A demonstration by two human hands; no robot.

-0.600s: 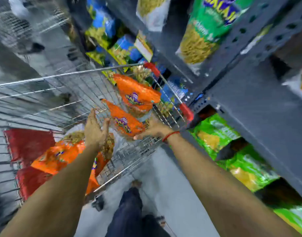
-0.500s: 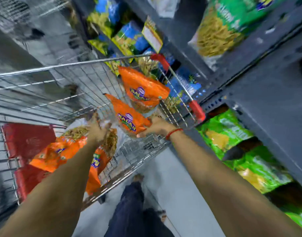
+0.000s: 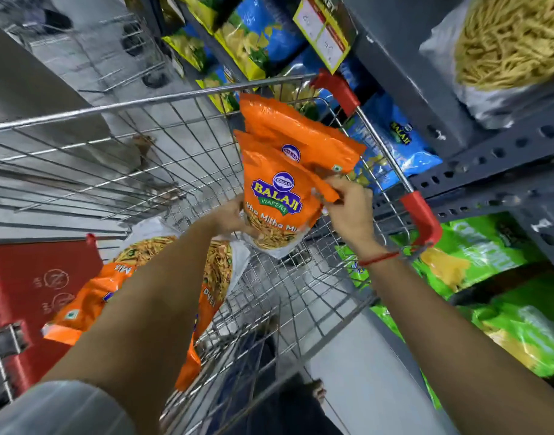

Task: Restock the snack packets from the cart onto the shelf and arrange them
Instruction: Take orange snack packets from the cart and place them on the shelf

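Observation:
Two orange Balaji snack packets are held upright above the wire cart [image 3: 118,171]. The front packet [image 3: 274,196] faces me with its logo showing. The second packet [image 3: 288,130] stands just behind and above it. My left hand [image 3: 230,215] grips the front packet's lower left side. My right hand [image 3: 347,205] pinches the packets at their right edge. More orange packets [image 3: 90,302] lie on the cart's floor, partly hidden under my left forearm. The grey metal shelf [image 3: 489,164] rises on the right.
Blue snack packets [image 3: 391,139] fill the shelf beyond the cart's red handle [image 3: 421,215]. Green packets [image 3: 495,277] sit on the lower shelf at right. A clear bag of yellow sev [image 3: 507,42] hangs above. A red child seat flap [image 3: 40,277] is at left.
My left hand rose from the packets on the cart floor and took hold of the front packet. Both held packets swung upright and came together; the view shifted closer.

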